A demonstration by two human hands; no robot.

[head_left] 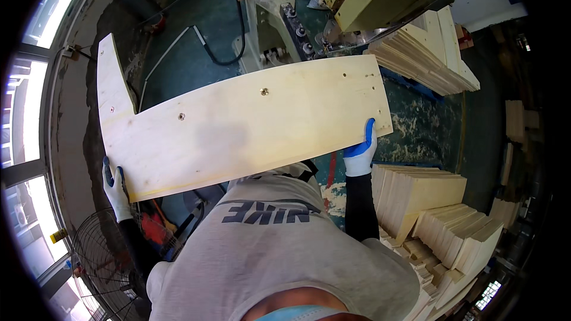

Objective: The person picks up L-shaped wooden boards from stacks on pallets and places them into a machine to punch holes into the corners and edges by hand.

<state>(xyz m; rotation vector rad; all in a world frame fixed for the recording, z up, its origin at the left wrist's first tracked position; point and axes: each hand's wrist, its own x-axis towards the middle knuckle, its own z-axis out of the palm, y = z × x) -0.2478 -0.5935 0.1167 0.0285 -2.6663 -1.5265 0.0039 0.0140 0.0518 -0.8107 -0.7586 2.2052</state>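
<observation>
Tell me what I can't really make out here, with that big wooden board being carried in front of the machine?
Head view only:
- Left hand: palm hidden behind the plywood panel; only gloved fingers show.
- Right hand: partly behind the panel's corner.
- Panel underside: faces away.
- Green machine: top cut off by the picture's edge, base hidden by the panel.
- Floor fan: partly covered by the person's arm and shirt.
- Stacked boards: far ones fade into the dark rim.

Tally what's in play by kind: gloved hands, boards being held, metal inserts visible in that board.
Gloved hands: 2, left hand and right hand
Held plywood board: 1
Metal inserts in the board: 2, first and second
Total: 5
</observation>
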